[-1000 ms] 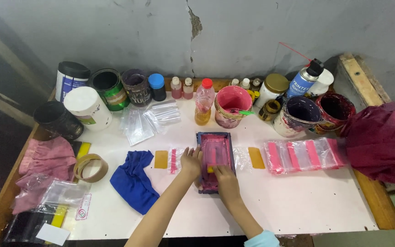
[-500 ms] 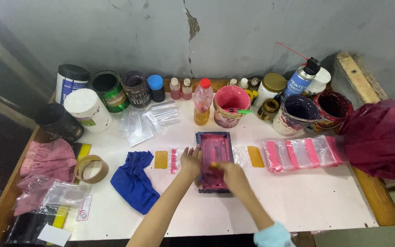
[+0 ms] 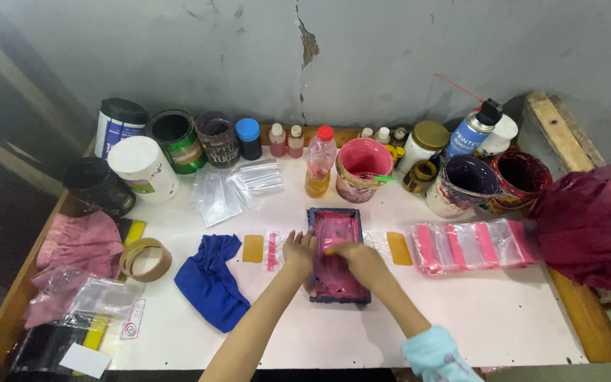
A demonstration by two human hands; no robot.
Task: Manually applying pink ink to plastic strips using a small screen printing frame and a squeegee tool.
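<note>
A small dark rectangular frame (image 3: 336, 296) smeared with pink ink lies at the middle of the white table (image 3: 461, 318). My left hand (image 3: 298, 249) rests on the frame's left edge, fingers curled on it. My right hand (image 3: 362, 260) lies over the inked surface, gripping a small yellow-tipped tool (image 3: 329, 251) pressed to the ink. Just left of the frame sit a pink-striped clear bag (image 3: 273, 250) and a yellow-orange pad (image 3: 252, 248).
A blue cloth (image 3: 212, 284) lies to the left, a tape roll (image 3: 145, 258) and pink rags (image 3: 72, 247) farther left. Paint cans, a pink cup (image 3: 362, 170), bottles and a spray can (image 3: 472, 129) line the back. Pink-striped bags (image 3: 469, 245) and a red cloth (image 3: 595, 226) lie to the right.
My right hand has slid up the frame toward its far end, dragging the tool across the pink ink. My left hand stays on the frame's left edge.
</note>
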